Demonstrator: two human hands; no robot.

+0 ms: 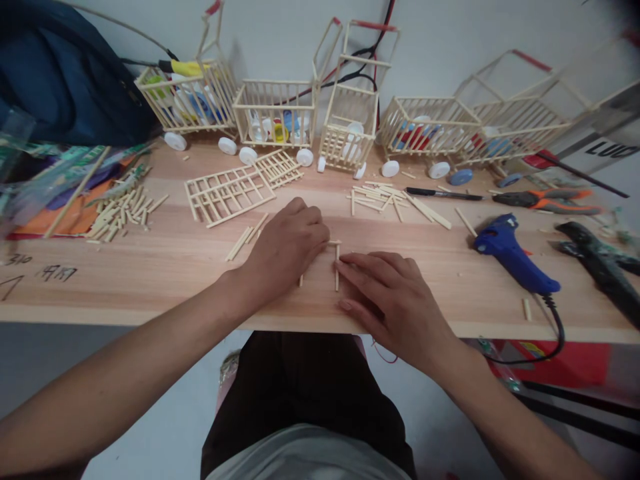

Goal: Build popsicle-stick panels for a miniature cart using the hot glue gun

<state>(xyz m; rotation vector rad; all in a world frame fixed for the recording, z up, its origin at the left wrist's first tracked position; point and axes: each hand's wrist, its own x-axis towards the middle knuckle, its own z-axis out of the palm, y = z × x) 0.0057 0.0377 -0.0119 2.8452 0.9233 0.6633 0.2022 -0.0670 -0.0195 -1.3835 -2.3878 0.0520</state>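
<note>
A: A pale wall (300, 33) backs a wood-grained table (165, 280). Where's the piece in hand?

B: The small stick frame (337, 275) is between the hands, close to the near edge. Make it the clock's centre, with twelve toward the wall.

A: Which way does it point?

B: Its two visible legs run twelve to six, ends toward the person. A crosspiece lies nine to three at the top. I can't tell which direction is longer, since fingers cover part.

A: And the hands?

B: The left hand (293, 237) curls over the top and left side; whether it pinches a stick is hidden. The right hand (387, 287) lies loosely spread, a fingertip against the right leg, thumb apart.

A: Next out?

B: Loose sticks (240, 244) near ten, beside the left hand, with a lattice panel (230, 195) beyond. A stick heap (383, 195) is between one and two, a black pen (443, 194) at two, a blue glue gun (517, 257) at three.

A: Any lettering?

B: At nine, handwriting (20, 259) on the wood seems to read "310"; the scrawl beside it is unclear. Just past two, bold dark letters (613, 149) look like "LUC".

A: Along the wall?

B: Five stick carts (275, 83), eleven to two, and a dark blue bag (65, 73) at ten.
</note>
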